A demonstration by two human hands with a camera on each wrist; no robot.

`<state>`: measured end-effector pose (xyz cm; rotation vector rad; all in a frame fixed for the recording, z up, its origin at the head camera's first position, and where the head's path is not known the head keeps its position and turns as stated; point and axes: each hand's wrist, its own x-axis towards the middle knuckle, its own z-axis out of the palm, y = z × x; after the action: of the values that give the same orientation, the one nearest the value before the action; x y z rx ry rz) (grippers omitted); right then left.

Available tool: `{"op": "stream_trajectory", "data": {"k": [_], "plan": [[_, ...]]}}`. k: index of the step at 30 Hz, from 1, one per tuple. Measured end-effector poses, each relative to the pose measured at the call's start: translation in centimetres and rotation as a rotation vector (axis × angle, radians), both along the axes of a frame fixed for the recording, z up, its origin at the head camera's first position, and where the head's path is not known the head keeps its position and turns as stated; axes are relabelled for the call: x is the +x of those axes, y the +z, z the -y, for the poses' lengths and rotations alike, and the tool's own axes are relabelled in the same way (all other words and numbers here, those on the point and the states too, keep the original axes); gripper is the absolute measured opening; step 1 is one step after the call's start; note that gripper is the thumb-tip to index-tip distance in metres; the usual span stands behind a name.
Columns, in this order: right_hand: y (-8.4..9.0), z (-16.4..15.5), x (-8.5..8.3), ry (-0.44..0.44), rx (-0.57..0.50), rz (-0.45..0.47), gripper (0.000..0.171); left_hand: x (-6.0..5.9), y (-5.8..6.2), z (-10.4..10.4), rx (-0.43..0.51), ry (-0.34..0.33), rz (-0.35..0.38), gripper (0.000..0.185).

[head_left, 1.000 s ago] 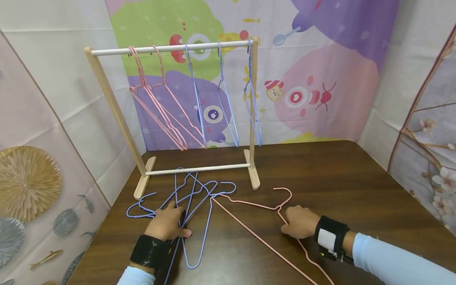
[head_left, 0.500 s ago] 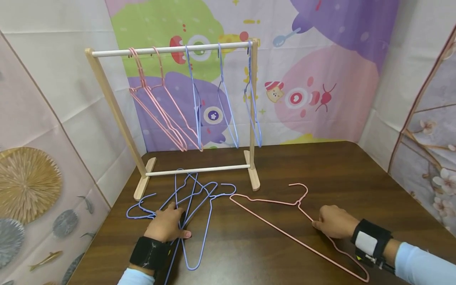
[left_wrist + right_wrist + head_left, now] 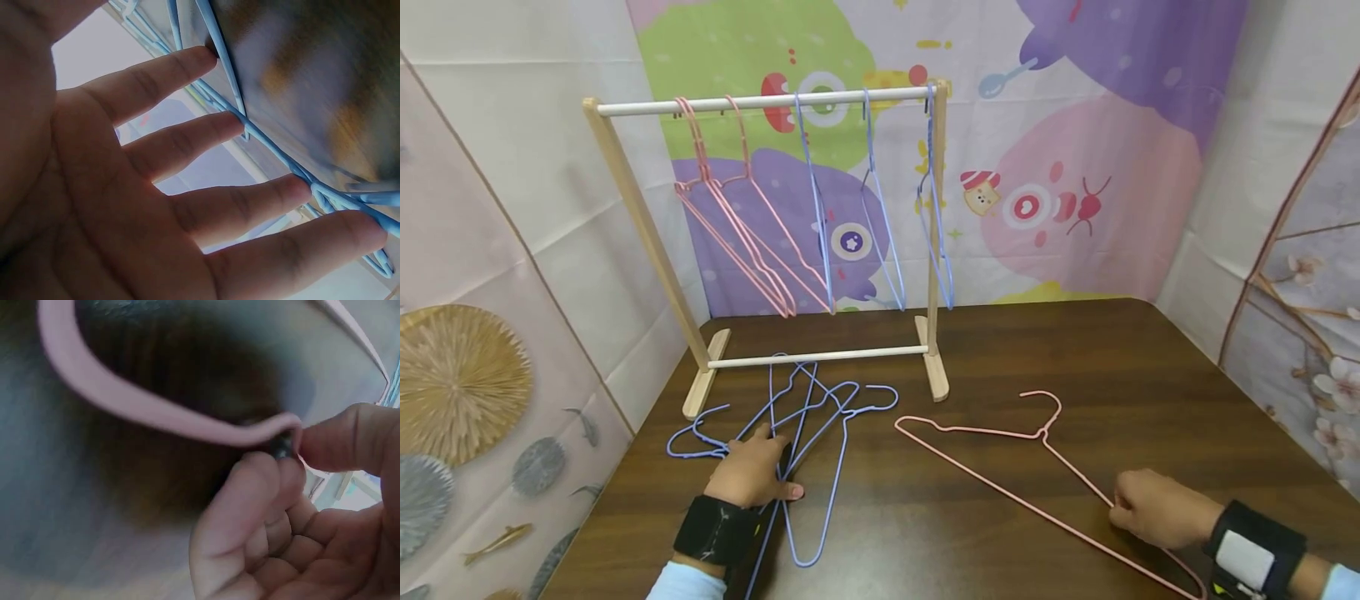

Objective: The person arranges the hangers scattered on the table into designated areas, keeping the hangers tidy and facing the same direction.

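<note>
My left hand (image 3: pixel 748 471) rests on a tangle of blue hangers (image 3: pixel 842 450) lying on the table. In the left wrist view its fingers (image 3: pixel 250 209) are straight and spread, with their tips against the blue wires (image 3: pixel 269 145). Toward the table's right side, my right hand (image 3: pixel 1161 507) holds a single pink hanger (image 3: pixel 992 431) by one sloping shoulder. The right wrist view has the pink wire (image 3: pixel 156 419) pinched between thumb and curled fingers. That hanger lies apart from the blue ones, its hook pointing away from me.
Behind the blue pile stands a wooden rack with a white top rail (image 3: pixel 640 107) and a lower bar (image 3: pixel 820 357). Several pink hangers (image 3: pixel 758 275) hang at its left, blue hangers (image 3: pixel 889 242) at its right. A cartoon-printed cloth (image 3: pixel 1097 125) covers the back wall.
My right hand has drawn the pink hanger rightward and toward me, away from the blue pile it earlier touched. The left hand has stayed in place on the blue hangers.
</note>
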<state>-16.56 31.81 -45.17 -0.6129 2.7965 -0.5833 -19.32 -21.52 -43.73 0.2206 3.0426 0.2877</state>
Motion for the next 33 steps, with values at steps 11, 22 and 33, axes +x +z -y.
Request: {"op": "stream_trajectory", "data": {"k": [11,22,33], "plan": [[-0.1,-2.0,0.1,-0.065,-0.304,0.335,0.017,0.1,0.0,-0.1,0.007,0.013,0.012,0.080],[1.2,-4.1,-0.4,-0.037,-0.526,0.542,0.025,0.1,0.2,-0.1,0.007,0.010,0.011,0.081],[4.1,-4.3,-0.2,0.130,-0.943,0.912,0.033,0.0,0.2,-0.2,0.001,0.003,0.009,0.082]]}}
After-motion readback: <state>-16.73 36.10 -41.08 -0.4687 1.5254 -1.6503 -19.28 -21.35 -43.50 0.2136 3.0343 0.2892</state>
